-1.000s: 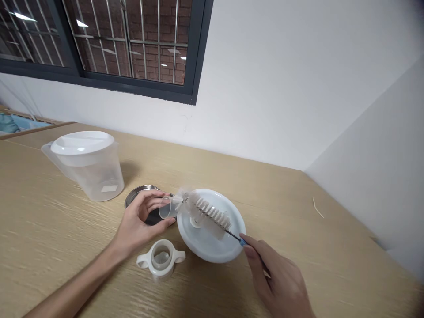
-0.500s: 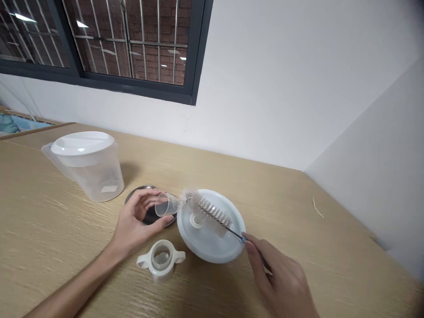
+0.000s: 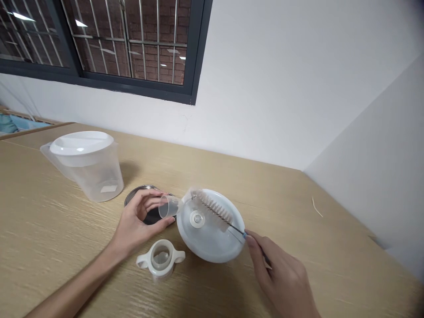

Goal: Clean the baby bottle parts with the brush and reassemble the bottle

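My left hand (image 3: 141,216) pinches a small clear plastic cup (image 3: 168,206) between thumb and fingers, its opening tipped sideways. In my right hand (image 3: 281,269) is the handle of a bottle brush (image 3: 217,211) with pale bristles and a twisted wire stem. The brush head lies over a white bowl (image 3: 212,247), its tip close to the cup's far end; whether they touch I cannot tell. A small round whitish piece (image 3: 197,219) sits in the bowl. Nearer to me stands a white two-handled ring (image 3: 161,258) on a clear base.
Behind my left hand is a dark round metal dish (image 3: 132,194), partly covered. A lidded translucent pitcher (image 3: 89,168) stands at the left on the wooden table (image 3: 274,190). A thin pale strip (image 3: 317,207) lies at the right, near the wall.
The cup has shifted slightly right in my left hand. The brush tip has moved slightly right over the bowl, showing more of the round piece.
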Available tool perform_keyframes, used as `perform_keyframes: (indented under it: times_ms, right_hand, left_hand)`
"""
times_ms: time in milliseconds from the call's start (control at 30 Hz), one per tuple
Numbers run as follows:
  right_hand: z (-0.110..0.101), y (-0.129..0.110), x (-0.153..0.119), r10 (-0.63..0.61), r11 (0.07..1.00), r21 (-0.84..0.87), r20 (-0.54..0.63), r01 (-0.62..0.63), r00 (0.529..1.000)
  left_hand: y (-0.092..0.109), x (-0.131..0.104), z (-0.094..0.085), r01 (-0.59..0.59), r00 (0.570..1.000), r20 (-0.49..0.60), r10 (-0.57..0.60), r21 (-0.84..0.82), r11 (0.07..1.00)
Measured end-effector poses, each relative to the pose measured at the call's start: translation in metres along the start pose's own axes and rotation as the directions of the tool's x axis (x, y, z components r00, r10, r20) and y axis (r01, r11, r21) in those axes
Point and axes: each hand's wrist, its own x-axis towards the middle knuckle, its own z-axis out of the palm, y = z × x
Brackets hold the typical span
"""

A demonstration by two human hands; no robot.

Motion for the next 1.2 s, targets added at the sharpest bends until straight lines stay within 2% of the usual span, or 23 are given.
perform_keyframes:
  times_ms: [167, 233, 400, 900, 1067, 1200]
  right_hand:
    - [-0.0038, -0.0005, -0.0008, 0.061, 0.998, 0.035, -0.007, -0.061, 0.998]
    - [-0.0047, -0.0023, -0.0012, 0.048, 0.997, 0.058, 0.007, -0.048, 0.999]
    - [-0.0014, -0.0024, 0.0004, -0.052, 0.997, 0.067, 0.035, 0.049, 0.998]
    - [-0.0057, -0.0009, 0.0013, -0.018, 1.000, -0.005, -0.030, 0.018, 0.999]
    - [-0.0063, -0.0017, -0.0008, 0.001, 1.000, 0.006, -0.016, -0.001, 1.000]
    - [-0.0049, -0.0016, -0.0021, -0.001, 0.998, 0.069, 0.022, 0.000, 1.000]
  left_hand:
    - [-0.0004, -0.0004, -0.0011, -0.049, 0.999, 0.003, 0.049, 0.120, 0.992]
    - [-0.0003, 0.0000, -0.0011, -0.050, 0.999, 0.008, 0.050, 0.137, 0.989]
    - [0.0012, 0.0012, 0.0000, -0.043, 0.999, 0.000, 0.043, 0.119, 0.992]
    - [-0.0002, -0.0021, -0.0004, 0.026, 1.000, 0.012, -0.028, 0.113, 0.993]
    - [0.0003, -0.0019, 0.0000, 0.019, 1.000, 0.005, -0.021, 0.242, 0.970]
    - [-0.0009, -0.0001, -0.0011, 0.011, 1.000, -0.027, -0.003, 0.285, 0.959]
